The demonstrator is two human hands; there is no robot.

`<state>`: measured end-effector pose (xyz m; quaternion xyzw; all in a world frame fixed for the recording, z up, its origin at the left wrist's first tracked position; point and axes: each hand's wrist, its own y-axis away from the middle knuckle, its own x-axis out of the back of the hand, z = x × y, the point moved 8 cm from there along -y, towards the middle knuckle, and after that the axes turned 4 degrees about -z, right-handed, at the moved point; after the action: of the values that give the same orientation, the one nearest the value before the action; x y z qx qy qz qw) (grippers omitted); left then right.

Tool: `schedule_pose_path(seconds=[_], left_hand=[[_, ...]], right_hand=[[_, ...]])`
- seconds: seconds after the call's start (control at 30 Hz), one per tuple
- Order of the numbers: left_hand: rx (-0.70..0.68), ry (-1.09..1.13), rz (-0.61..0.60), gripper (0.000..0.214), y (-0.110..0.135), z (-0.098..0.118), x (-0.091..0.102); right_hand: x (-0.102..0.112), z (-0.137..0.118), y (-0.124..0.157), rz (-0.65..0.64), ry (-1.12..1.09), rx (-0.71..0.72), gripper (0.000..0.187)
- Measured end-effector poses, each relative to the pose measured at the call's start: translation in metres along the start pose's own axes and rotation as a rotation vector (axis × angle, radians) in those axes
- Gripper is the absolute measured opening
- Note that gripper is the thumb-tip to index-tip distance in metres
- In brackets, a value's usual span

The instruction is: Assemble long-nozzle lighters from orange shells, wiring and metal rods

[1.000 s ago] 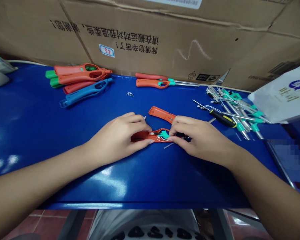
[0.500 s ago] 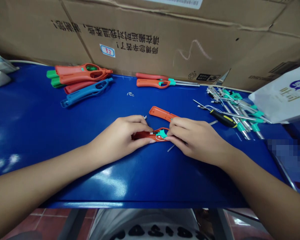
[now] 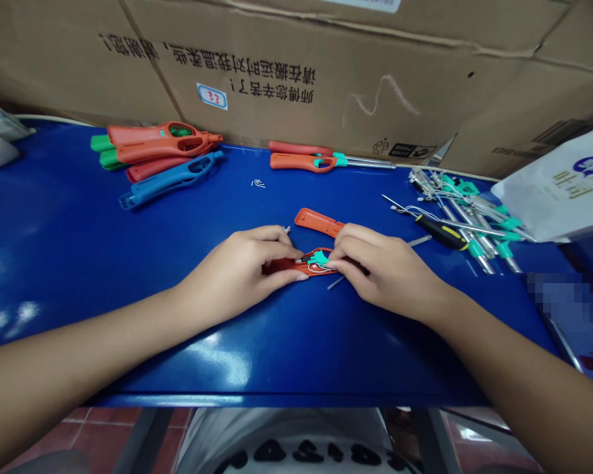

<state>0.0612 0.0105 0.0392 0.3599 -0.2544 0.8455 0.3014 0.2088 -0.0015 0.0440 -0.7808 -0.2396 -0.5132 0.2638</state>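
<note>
An orange lighter shell half (image 3: pixel 312 270) lies open side up between my hands, low over the blue table. My left hand (image 3: pixel 247 263) is closed round its handle end, thumb along the near edge. Inside the shell sit a teal trigger (image 3: pixel 319 257), a small black part and a thin white wire. My right hand (image 3: pixel 375 266) pinches the teal trigger at its right side; the fingers hide part of it. Just behind my right fingers rests a second orange shell half (image 3: pixel 318 222), partly covered by that hand.
Orange, green and blue shells (image 3: pixel 163 148) are stacked at back left. Small screws (image 3: pixel 258 184) lie mid-table. Two long-nosed lighters (image 3: pixel 306 160) lie along the cardboard box (image 3: pixel 257 39). At right are metal tubes with wires (image 3: pixel 479 224), a black-yellow screwdriver (image 3: pixel 442 233) and a white bag (image 3: pixel 558 181).
The teal trigger has shifted slightly and tilted in the shell, and my right fingers have moved a little up with it. My left hand stays in place.
</note>
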Motion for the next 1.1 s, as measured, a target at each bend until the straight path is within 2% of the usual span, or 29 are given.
schedule_pose_path(seconds=[0.1,0.33,0.63,1.1], left_hand=[[0.005,-0.013,-0.003,0.015,0.000,0.000,0.000],[0.027,-0.010,0.005,0.016,0.000,0.000,0.001],[0.051,0.018,0.020,0.021,0.001,-0.001,0.001],[0.040,0.033,0.068,0.011,-0.001,0.000,0.003]], right_hand=[[0.000,0.004,-0.001,0.023,-0.115,-0.019,0.013],[0.006,0.007,-0.001,0.099,-0.187,-0.052,0.006],[0.003,0.020,-0.001,0.020,-0.313,-0.247,0.012],[0.005,0.013,0.001,0.021,-0.361,-0.254,0.011]])
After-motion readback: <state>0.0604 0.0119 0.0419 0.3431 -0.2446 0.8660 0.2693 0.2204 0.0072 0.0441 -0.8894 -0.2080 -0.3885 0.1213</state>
